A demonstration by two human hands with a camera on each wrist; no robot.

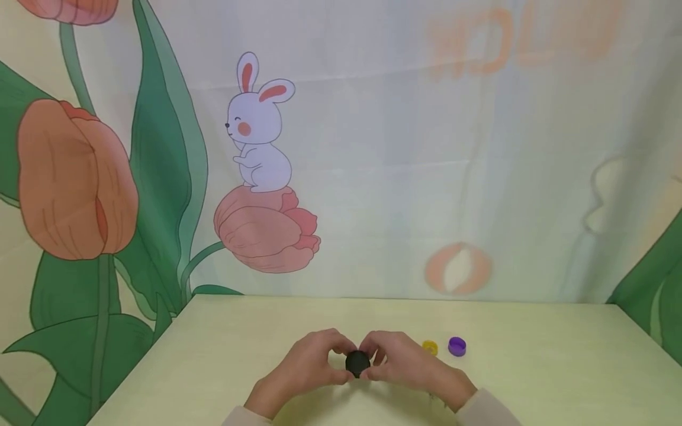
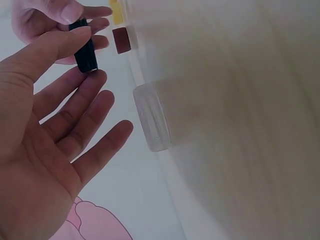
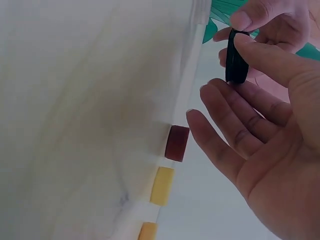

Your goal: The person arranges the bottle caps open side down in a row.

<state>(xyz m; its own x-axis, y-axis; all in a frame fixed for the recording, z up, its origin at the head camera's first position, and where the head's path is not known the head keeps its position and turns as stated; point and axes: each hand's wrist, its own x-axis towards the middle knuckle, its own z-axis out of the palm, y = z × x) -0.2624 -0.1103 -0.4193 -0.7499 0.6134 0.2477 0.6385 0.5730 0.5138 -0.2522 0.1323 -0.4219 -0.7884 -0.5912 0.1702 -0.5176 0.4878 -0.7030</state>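
A small black bottle cap (image 1: 357, 363) is held between both hands over the table. My left hand (image 1: 315, 362) pinches its left side with thumb and fingertips. From the opposite side my right hand (image 1: 401, 360) pinches it too, and the fingertips of the two hands meet at its rim. In the left wrist view the black cap (image 2: 86, 47) appears edge-on, and the other fingers of the left hand (image 2: 55, 115) spread loosely below it. The right wrist view shows the same cap (image 3: 236, 57) under the right thumb.
Beyond the right hand lie a yellow cap (image 1: 430, 348) and a purple cap (image 1: 457, 347). A clear round piece (image 2: 151, 117) rests on the table near the left hand. Dark red (image 3: 177, 143), yellow (image 3: 162, 186) and orange (image 3: 148, 231) caps line up in the right wrist view.
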